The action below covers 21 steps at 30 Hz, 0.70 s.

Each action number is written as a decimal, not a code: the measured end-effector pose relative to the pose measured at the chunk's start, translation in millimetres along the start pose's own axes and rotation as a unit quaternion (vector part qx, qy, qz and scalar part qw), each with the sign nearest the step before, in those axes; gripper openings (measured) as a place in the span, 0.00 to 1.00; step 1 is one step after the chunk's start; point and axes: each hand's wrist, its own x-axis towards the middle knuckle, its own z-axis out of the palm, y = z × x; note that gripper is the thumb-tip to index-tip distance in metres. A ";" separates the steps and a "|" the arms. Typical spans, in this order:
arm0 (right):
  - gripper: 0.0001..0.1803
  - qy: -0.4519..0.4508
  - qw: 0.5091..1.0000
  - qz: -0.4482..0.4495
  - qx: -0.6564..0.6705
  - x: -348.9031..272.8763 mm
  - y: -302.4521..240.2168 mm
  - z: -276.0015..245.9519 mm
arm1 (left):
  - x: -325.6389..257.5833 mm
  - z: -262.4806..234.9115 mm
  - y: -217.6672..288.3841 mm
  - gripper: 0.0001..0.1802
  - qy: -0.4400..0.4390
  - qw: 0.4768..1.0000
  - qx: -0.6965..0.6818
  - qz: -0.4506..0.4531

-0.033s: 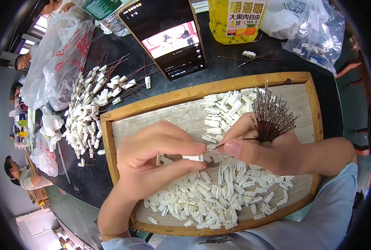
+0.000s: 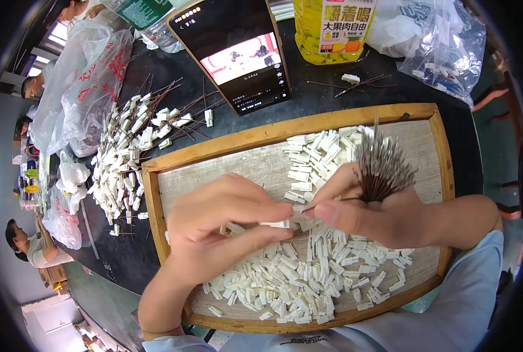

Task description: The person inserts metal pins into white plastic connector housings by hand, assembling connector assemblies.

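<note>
L hand (image 2: 223, 226) pinches a white plastic piece (image 2: 275, 223), R hand (image 2: 370, 214) grips wire bundle (image 2: 381, 170) w/ one pin at it, over wooden tray (image 2: 151, 193).

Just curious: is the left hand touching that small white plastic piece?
Touching. The head view shows the left hand pinching the small white plastic piece between thumb and fingertips.

A small assembly workshop: wooden tray (image 2: 156, 193) of white plastic connectors (image 2: 308, 281), dark worktable (image 2: 308, 94), other workers nearby.

Bare forearms; a pale blue short sleeve (image 2: 472, 293) covers the right upper arm.
</note>
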 end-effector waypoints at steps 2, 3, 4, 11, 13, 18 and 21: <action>0.08 -0.011 0.999 -0.019 -0.045 -0.8 -5.0 1.7 | 0.7 5.7 3.1 0.14 0.011 1.000 0.021 0.008; 0.08 -0.023 0.995 -0.036 -0.087 -0.5 -7.2 2.2 | 0.5 6.7 5.4 0.14 0.001 0.999 0.031 0.010; 0.08 -0.024 0.995 -0.038 -0.090 0.4 -8.2 0.7 | 0.2 7.6 8.0 0.14 -0.008 0.999 0.041 0.012; 0.06 -0.071 0.986 -0.028 -0.147 4.3 -4.0 2.8 | 3.0 -4.6 18.3 0.13 -0.021 0.985 0.171 0.022; 0.08 -0.015 0.995 -0.095 -0.032 4.6 12.4 5.6 | -2.5 -30.3 19.3 0.11 0.036 0.970 0.240 -0.007; 0.16 -0.029 0.998 0.061 0.016 2.1 -8.3 3.2 | -4.4 -82.7 -16.4 0.11 0.233 0.879 0.410 -0.074; 0.14 -0.005 0.996 0.064 0.054 3.4 -8.6 7.4 | -5.2 -60.4 1.7 0.14 0.148 0.924 0.345 -0.068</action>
